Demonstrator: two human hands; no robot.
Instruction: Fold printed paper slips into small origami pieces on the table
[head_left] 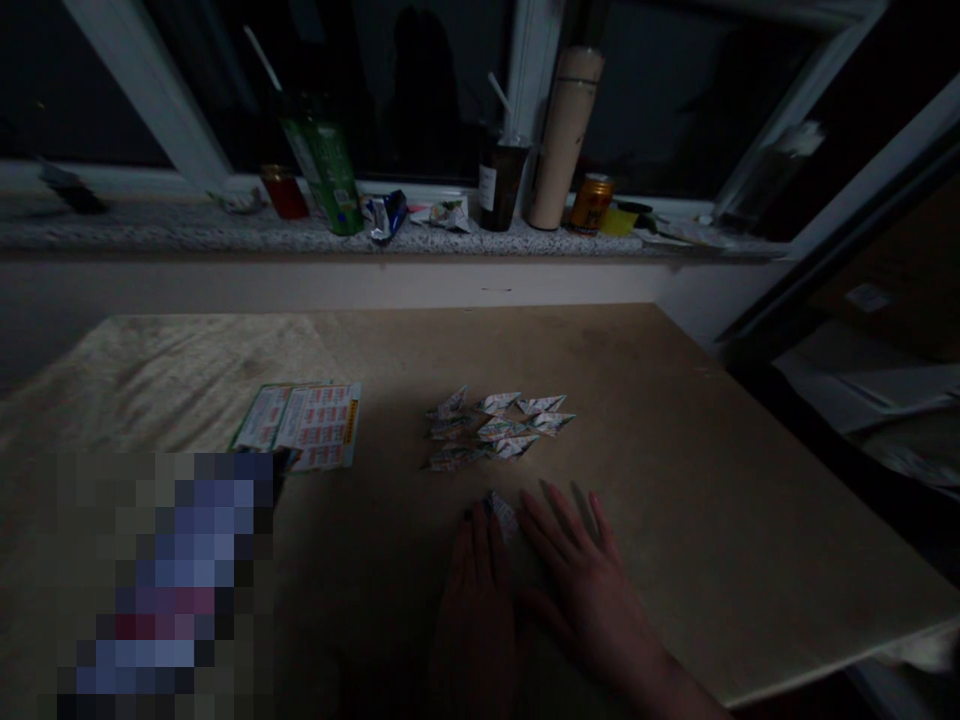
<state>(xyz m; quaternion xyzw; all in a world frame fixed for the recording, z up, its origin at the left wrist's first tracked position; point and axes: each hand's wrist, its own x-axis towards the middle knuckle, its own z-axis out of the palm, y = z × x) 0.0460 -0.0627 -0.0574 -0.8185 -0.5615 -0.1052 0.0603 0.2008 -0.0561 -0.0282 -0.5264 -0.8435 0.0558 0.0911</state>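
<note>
A small folded piece of printed paper point(504, 515) lies on the table between my hands. The stretched fingers of my left hand point(476, 580) lie flat, with their tips at the paper's left edge. My right hand point(589, 580) rests palm down with its fingers spread, the nearest fingertips close to the paper's right side. Whether they touch it, I cannot tell in the dim light. Just beyond sits a group of several pointed folded paper pieces point(502, 430), printed in the same way. Neither hand has anything wrapped in its fingers.
Printed sheets point(319, 425) lie to the left on the table point(660, 420). A blurred-out patch point(172, 580) covers the lower left. Along the windowsill point(262, 235) stand a green bottle point(326, 170), a dark cup with a straw point(501, 185), a tall flask point(566, 140) and an orange can point(591, 205).
</note>
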